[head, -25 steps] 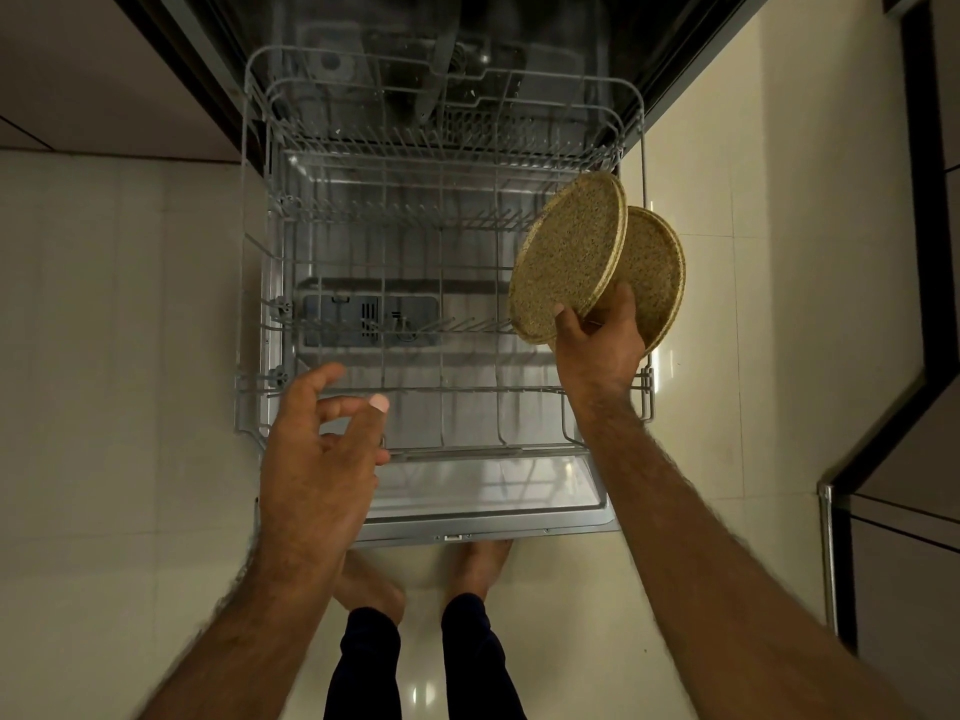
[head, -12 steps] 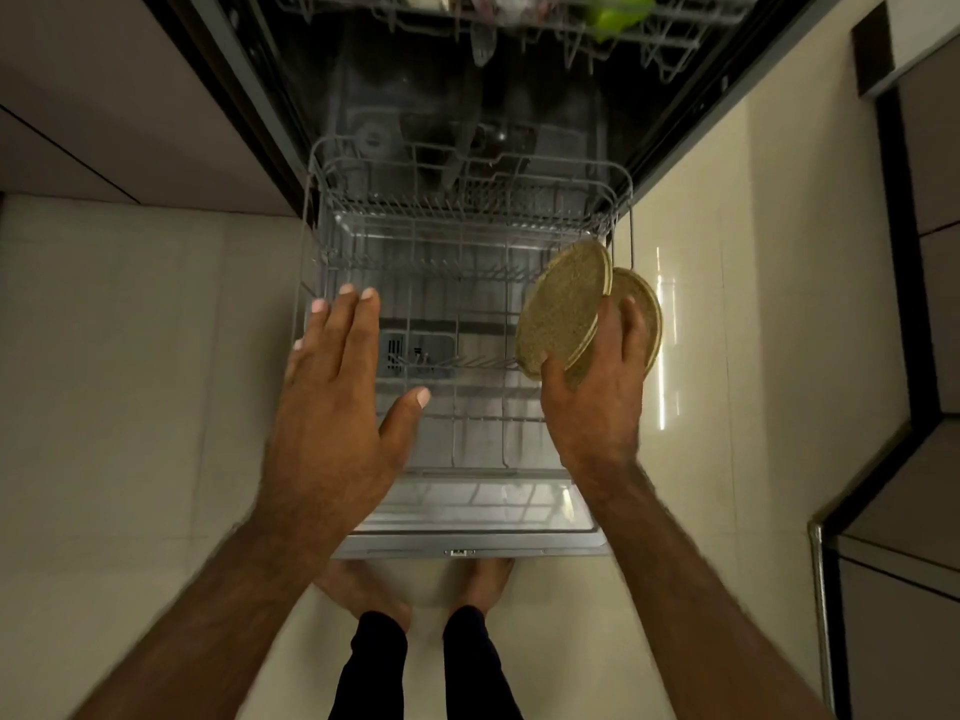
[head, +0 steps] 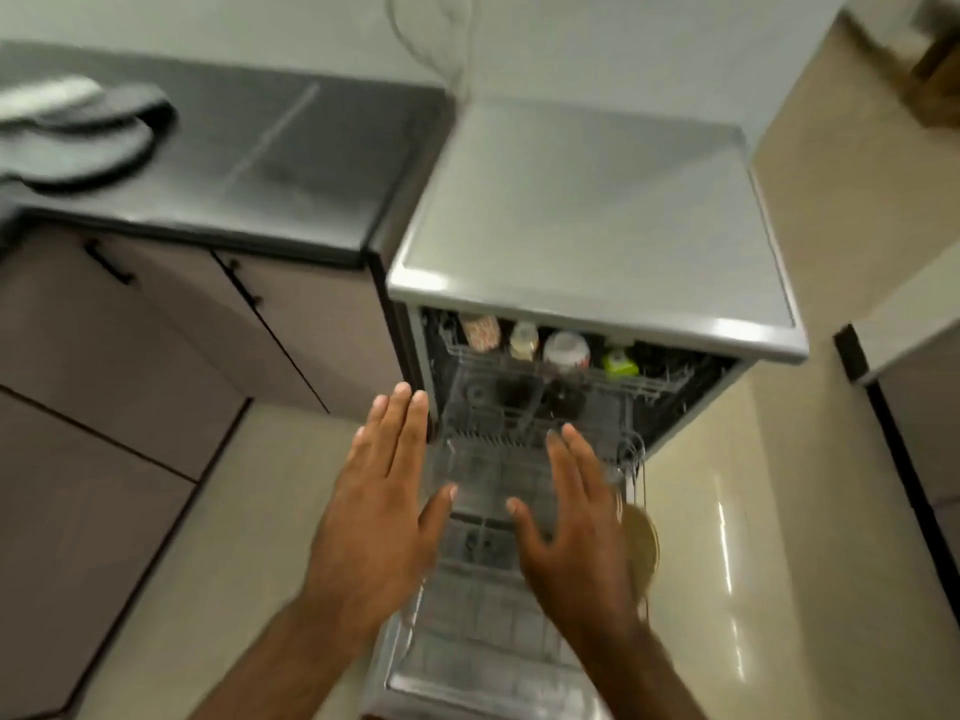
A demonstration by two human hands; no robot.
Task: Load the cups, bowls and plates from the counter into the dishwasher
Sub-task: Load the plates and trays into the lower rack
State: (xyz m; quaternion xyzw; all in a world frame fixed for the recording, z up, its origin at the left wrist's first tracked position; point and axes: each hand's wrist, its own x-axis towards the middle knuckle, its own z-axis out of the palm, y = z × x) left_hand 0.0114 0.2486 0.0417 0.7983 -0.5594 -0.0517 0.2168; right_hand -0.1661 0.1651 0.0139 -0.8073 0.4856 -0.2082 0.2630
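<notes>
The view has lifted since the earlier frames: the bench (head: 234, 163), the dishwasher (head: 597, 210) top and the upper rack (head: 561, 374) are now in frame, where only the lower rack (head: 498, 589) and floor showed before. The picture is motion-blurred.

Left hand (head: 379, 506): flat, fingers together and extended, thumb spread, holding nothing. It hovers over the left edge of the lower rack, as it did half a second ago.

Right hand (head: 576, 517): now flat and spread, palm down, holding nothing. Half a second ago it gripped two plates (head: 641, 553) at the rack's right side. One tan disc edge now shows just right of this hand, at the right side of the lower rack. Whether both plates stand there, and whether the hand touches them, cannot be told through the blur.

Upper rack: carries four cups (head: 566, 350), one of them green, in a row at its front.

Bench: blurred dark dishes (head: 83, 137) lie at its far left.

Lower rack: pulled out over the open door.
</notes>
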